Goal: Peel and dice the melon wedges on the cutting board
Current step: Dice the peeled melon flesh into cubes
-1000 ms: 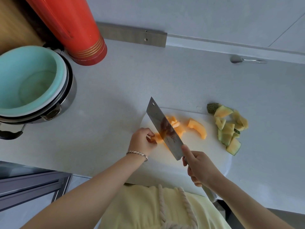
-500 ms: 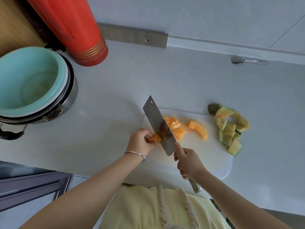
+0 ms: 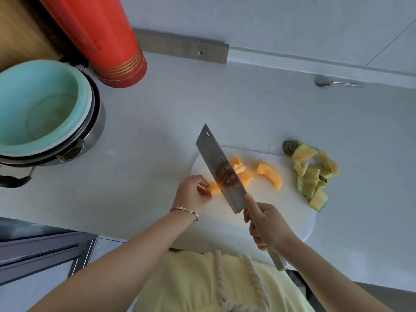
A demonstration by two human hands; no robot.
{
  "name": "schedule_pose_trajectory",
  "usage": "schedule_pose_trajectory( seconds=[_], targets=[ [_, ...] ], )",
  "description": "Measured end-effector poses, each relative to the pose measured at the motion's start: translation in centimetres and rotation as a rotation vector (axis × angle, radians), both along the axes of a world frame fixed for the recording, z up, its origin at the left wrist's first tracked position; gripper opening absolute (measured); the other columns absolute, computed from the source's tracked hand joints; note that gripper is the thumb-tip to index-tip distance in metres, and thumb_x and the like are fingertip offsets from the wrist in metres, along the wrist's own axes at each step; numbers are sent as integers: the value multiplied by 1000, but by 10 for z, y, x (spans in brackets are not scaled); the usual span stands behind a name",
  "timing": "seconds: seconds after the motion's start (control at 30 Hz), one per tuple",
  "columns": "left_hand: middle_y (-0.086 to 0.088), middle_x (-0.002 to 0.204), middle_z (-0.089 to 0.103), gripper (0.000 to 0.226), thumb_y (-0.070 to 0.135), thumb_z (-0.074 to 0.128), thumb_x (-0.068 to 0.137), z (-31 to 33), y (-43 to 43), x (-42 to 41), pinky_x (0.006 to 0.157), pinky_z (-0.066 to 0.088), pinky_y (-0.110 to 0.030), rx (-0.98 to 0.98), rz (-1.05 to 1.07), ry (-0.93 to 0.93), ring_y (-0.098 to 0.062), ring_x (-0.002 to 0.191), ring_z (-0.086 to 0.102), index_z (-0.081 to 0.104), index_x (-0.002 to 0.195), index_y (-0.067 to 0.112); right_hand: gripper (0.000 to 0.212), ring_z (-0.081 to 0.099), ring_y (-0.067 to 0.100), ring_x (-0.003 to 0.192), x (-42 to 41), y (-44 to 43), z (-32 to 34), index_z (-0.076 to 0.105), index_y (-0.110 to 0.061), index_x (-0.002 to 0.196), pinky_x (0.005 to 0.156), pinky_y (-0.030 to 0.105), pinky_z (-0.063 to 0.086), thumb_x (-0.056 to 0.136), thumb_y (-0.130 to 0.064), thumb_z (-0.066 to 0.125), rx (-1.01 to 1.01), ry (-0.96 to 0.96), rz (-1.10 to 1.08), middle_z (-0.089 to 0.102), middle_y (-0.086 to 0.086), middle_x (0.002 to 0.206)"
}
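Head view: the left hand (image 3: 191, 194) pinched an orange peeled melon strip (image 3: 213, 188) between its fingers on the white plastic cutting board (image 3: 281, 210). The right hand (image 3: 267, 226) wrapped its fingers round the broad steel cleaver (image 3: 216, 163), blade across the strip. A curved peeled wedge (image 3: 269, 173) lay nearby.

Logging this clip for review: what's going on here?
A person is dicing peeled melon on a cutting board. The right hand grips a cleaver, its blade at the melon strip that the left hand pinches. Cut chunks and one peeled wedge lie right of the blade; rinds are piled beside the board.
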State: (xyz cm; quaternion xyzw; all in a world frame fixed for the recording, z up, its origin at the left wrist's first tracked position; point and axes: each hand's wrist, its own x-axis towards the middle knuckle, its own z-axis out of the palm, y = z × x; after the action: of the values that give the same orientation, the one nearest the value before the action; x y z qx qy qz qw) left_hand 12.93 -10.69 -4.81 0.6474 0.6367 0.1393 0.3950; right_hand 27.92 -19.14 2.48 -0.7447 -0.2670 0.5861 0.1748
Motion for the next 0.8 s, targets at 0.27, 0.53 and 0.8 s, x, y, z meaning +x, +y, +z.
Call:
schedule_pose_trajectory(
  seconds=[0.27, 0.53, 0.8],
  targets=[
    [2, 80, 59, 10, 1, 67, 70, 4, 2, 2, 67, 42, -16, -1, -21, 18, -13, 68, 57, 67, 80, 3, 54, 27, 11, 31, 5, -8, -2, 44, -11, 65, 38, 16, 27, 92, -58, 36, -67, -32, 21, 33, -4, 39],
    [0, 73, 58, 11, -1, 68, 69, 3, 3, 0, 55, 34, 0, -32, -3, -10, -16, 66, 55, 67, 80, 2, 54, 27, 13, 32, 0, -2, -13, 43, -11, 67, 39, 16, 27, 93, -58, 35, -87, -11, 18, 33, -3, 39],
    [12, 62, 50, 11, 2, 71, 69, 5, 2, 0, 53, 36, -1, -31, 18, -35, -12, 61, 52, 67, 79, 3, 53, 26, 13, 31, -12, 9, -28, 43, -10, 68, 41, 17, 24, 95, -54, 35, -26, 51, -101, 32, -3, 38]
  ],
)
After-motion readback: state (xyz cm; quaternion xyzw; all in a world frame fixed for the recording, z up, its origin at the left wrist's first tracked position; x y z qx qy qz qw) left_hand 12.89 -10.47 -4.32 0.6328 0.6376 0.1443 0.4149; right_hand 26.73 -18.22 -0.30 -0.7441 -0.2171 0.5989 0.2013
